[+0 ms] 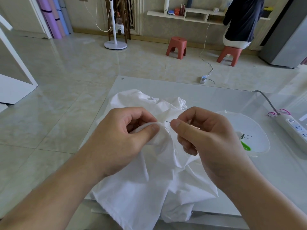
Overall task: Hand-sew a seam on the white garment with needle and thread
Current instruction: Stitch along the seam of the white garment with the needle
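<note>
A white garment (149, 180) is spread crumpled over the near edge of a pale worktop (224, 100). A raised fold of it is pinched between the thumb and curled fingers of the left hand (119, 136). A thin needle (167, 121) is held between the thumb and forefinger of the right hand (204, 138), its tip at the fold, with a fine thread (167, 130) seen just beneath. A clear tray (259, 130) and a power strip (294, 128) are seen to the right.

Bare table (216, 97) lies open beyond the garment (141, 180); at right a clear lid (255, 128) and power strip (294, 128) crowd the way.
</note>
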A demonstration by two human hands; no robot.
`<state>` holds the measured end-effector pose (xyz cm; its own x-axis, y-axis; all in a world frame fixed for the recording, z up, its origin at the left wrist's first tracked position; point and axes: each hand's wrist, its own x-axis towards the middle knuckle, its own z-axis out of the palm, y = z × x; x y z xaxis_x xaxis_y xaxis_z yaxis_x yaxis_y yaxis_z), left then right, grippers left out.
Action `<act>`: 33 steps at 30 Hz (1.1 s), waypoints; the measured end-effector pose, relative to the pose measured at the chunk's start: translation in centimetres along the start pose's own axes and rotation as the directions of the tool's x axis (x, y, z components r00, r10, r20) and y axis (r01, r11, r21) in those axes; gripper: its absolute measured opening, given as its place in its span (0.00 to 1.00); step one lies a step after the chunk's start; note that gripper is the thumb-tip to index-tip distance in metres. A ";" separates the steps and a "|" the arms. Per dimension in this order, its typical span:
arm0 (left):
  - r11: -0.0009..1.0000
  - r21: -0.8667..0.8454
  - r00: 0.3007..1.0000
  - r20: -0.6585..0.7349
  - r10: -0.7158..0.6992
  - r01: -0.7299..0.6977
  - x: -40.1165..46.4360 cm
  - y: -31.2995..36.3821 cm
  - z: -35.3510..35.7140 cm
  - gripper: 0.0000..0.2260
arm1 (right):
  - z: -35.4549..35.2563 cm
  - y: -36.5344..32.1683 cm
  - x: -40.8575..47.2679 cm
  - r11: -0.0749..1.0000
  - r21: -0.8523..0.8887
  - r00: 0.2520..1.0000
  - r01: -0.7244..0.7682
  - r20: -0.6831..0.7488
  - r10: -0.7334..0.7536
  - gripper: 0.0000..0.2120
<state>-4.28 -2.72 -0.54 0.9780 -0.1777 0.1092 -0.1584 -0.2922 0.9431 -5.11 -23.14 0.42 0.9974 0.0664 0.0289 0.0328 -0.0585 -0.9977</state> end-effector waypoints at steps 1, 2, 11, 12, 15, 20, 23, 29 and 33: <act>1.000 0.002 1.000 0.005 0.005 -0.005 0.0 0.0 0.0 0.03 | 0.0 0.0 0.0 1.000 -0.008 1.000 -0.012 0.010 0.012 0.09; 1.000 0.002 1.000 0.006 0.009 -0.009 0.0 0.0 0.0 0.04 | 0.0 0.0 0.0 1.000 -0.010 0.999 -0.027 0.025 0.027 0.09; 0.999 -0.012 0.999 0.027 0.037 -0.036 0.0 -0.1 -0.1 0.05 | 0.1 0.0 0.0 0.999 0.012 0.993 -0.033 0.116 0.032 0.10; 0.999 -0.022 0.999 0.031 0.034 -0.033 -0.1 -0.1 -0.1 0.07 | 0.1 0.0 0.0 0.999 0.017 0.993 -0.030 0.113 0.028 0.10; 0.999 -0.021 0.998 0.039 0.044 -0.043 -0.1 -0.1 -0.2 0.08 | 0.1 0.0 0.0 0.999 0.044 0.994 -0.028 0.105 0.023 0.08; 0.999 -0.039 0.995 0.093 0.040 -0.037 -0.2 0.2 -0.2 0.06 | 0.0 -0.2 0.0 0.999 0.036 0.986 -0.038 0.166 0.031 0.09; 0.998 -0.032 0.993 0.108 0.048 -0.045 -0.2 0.3 -0.2 0.08 | 0.0 -0.1 0.0 0.998 0.045 0.980 -0.051 0.195 0.041 0.09; 0.998 -0.023 0.995 0.082 0.062 -0.061 -0.2 0.3 -0.2 0.04 | -0.1 -0.1 0.2 0.992 0.114 0.983 -0.051 0.182 0.029 0.08; 0.997 -0.027 0.995 0.076 0.069 -0.067 -0.2 0.3 -0.1 0.06 | -0.2 -0.2 0.3 0.992 0.117 0.982 -0.052 0.187 0.030 0.09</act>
<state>-4.51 -2.68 -0.22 0.9516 -0.2683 0.1497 -0.2198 -0.2542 0.9418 -4.83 -23.29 0.62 0.9684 0.2492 -0.0126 -0.0272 0.0552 -0.9981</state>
